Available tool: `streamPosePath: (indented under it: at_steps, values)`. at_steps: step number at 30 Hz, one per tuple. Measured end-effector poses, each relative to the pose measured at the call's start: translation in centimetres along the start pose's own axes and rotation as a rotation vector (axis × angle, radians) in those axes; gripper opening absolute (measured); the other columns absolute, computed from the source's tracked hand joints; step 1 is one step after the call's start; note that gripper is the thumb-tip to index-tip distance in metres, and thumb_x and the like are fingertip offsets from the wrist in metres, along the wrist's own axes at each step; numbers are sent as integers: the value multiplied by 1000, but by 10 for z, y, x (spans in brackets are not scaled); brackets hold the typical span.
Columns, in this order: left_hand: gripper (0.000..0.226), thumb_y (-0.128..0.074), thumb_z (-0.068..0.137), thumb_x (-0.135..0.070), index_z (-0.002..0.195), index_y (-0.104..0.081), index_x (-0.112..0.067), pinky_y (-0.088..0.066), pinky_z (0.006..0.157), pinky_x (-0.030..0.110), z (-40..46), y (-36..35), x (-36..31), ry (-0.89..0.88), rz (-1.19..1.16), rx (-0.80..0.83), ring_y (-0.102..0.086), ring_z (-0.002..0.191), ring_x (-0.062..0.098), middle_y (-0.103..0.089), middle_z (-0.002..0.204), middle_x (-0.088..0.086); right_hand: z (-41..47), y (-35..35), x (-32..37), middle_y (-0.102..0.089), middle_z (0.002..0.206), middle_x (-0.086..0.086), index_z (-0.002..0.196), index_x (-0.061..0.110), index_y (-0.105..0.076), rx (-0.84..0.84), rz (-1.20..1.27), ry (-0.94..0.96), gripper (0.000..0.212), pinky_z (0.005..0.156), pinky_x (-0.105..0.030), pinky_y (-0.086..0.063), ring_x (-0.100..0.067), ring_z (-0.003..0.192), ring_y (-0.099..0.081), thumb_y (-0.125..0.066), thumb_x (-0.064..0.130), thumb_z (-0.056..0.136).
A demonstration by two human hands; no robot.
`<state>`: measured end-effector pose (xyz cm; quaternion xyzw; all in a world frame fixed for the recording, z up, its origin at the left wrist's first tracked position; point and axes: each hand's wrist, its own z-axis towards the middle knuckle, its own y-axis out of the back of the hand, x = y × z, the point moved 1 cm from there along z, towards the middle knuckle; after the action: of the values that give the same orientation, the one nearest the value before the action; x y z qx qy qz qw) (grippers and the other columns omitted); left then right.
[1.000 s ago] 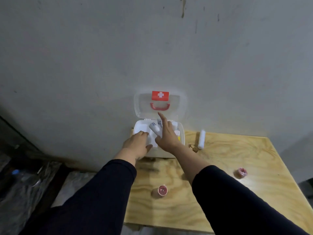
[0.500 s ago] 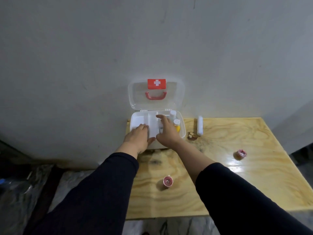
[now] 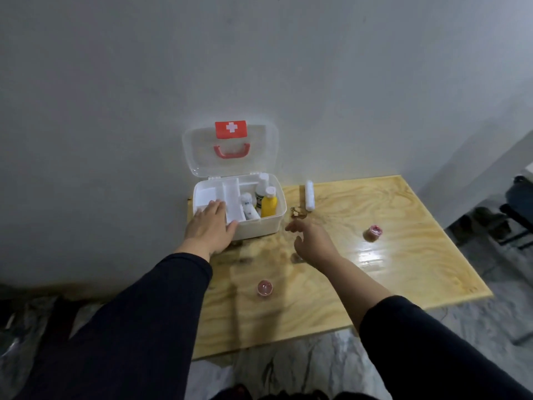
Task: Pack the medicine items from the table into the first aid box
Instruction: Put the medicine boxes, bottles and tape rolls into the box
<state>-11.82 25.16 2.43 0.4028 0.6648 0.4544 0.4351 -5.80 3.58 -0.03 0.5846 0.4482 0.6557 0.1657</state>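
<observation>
First aid box (image 3: 253, 226) sits at the back-left corner of the counter (image 3: 403, 255), against the wall, lid (image 3: 202, 157) propped up and open. Already inside, right compartment: yellow bottle (image 3: 269, 205), white bottle (image 3: 262, 188) behind it, a white tube (image 3: 248, 207) lying tilted to their left. Left tray sections look empty.

Not yet packed: white roll (image 3: 309, 195) just right of the box, a small brown item (image 3: 297, 212) near the box's front-right corner (too blurred to identify), pink-lidded jar (image 3: 373, 232) well to the right, second pink-lidded jar (image 3: 264, 287) near the front edge.

Left hand (image 3: 210, 226) lies flat on the box's front-left rim, fingers spread, bracing, gripping nothing. Right hand (image 3: 310, 241) is above the counter, fingers loosely released, empty, pointing towards the brown item and white roll.

Risks, as I judge them:
- Box sits hard on the counter's left edge. Bracing pressure pushing left or down on that rim could tip or slide it off.
- Right compartment is crowded with upright bottles. Dropping the roll in carelessly could knock the yellow one over.
- White roll is cylindrical, so a glancing touch sends it rolling; the back edge is close.
- Front jar sits near the right forearm's sweep path; a sleeve could clip it towards the edge.
- Propped lid could fall shut if the box gets bumped.
</observation>
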Motion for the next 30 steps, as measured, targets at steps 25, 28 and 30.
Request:
streamPosePath:
  at_steps: [25, 28, 30]
  values:
    - [66, -27, 99, -47, 153, -16, -11, -8, 122, 35, 27, -24, 0, 62, -3, -121, -9, 151, 17, -14, 163, 3, 83, 29, -57, -66, 114, -16, 129, 11, -52, -213, 95, -310, 39, 71, -28, -44, -32, 99, -63, -54, 22, 92]
    - [65, -31, 99, -44, 153, -18, -11, -8, 122, 34, 28, -28, -1, 81, -12, -149, -9, 151, 16, -15, 162, 3, 115, 33, -59, -65, 113, -16, 128, 14, -49, -205, 125, -336, 35, 68, -29, -42, -33, 96, -63, -45, 17, 93]
    - [65, -32, 98, -43, 153, -19, -12, -9, 122, 34, 31, -30, 0, 94, -9, -157, -11, 150, 16, -17, 162, 3, 134, 34, -63, -64, 113, -15, 124, 15, -49, -204, 142, -367, 33, 66, -30, -42, -33, 95, -63, -40, 12, 93]
